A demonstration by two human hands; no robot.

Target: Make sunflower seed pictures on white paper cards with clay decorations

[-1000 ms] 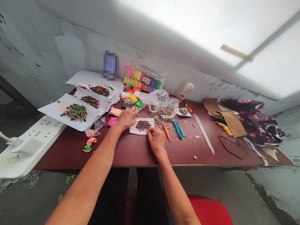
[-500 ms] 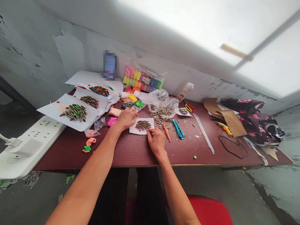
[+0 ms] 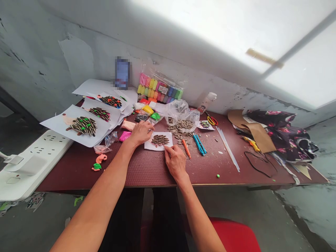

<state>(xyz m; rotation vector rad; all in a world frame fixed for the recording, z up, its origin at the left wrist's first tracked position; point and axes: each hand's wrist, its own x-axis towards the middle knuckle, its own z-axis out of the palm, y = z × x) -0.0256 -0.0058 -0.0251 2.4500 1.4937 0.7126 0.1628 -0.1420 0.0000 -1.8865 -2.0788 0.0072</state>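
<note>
A small white card lies flat on the dark red table, with striped seeds set on it in a spiky oval. My left hand rests at the card's upper left edge, its fingers curled; what they hold, if anything, is hidden. At the card's lower right corner is my right hand, thumb and forefinger pinched together on or beside the corner. Anything between those fingertips is too small to make out. Loose seeds spill from a clear plastic bag just beyond the card.
An orange pen-like tool, a blue cutter and scissors lie to the right. Paper sheets with seed hedgehogs are stacked left, near a white power strip. Packs of coloured clay stand behind.
My right hand has shifted slightly down at the card's corner, its fingers a little more extended. My left hand has hardly moved.
</note>
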